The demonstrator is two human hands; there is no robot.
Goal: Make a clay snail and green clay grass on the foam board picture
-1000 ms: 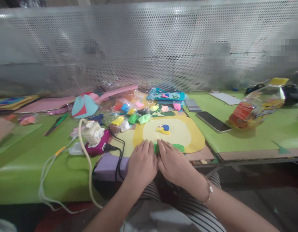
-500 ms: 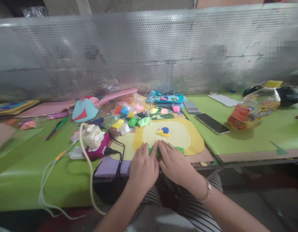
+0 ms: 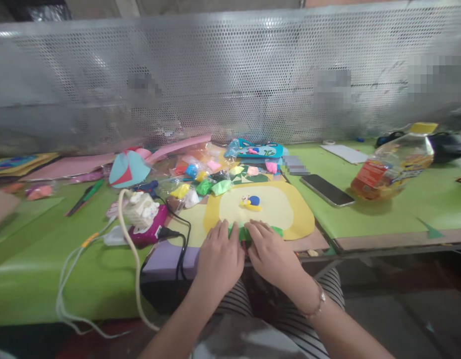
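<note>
My left hand lies palm down at the near edge of a yellow paper sheet, its fingers stretched forward. Beside it, my right hand rests the same way, with a small gap between the two. Under both sets of fingertips runs a green strip, partly covered; whether it is clay or paper I cannot tell. Just beyond the fingers, on the sheet's pale centre, sits a small clay snail with a blue shell and yellow body. Neither hand grasps anything that I can see.
Several bagged clay lumps lie behind the sheet, near a blue decorated case. A purple power strip with cables stands left. To the right are a phone and a tilted bottle. A perforated metal screen rises behind.
My hands have moved slightly apart, and more of the green strip shows between the fingertips. The view has shifted a little; the snail stays on the sheet.
</note>
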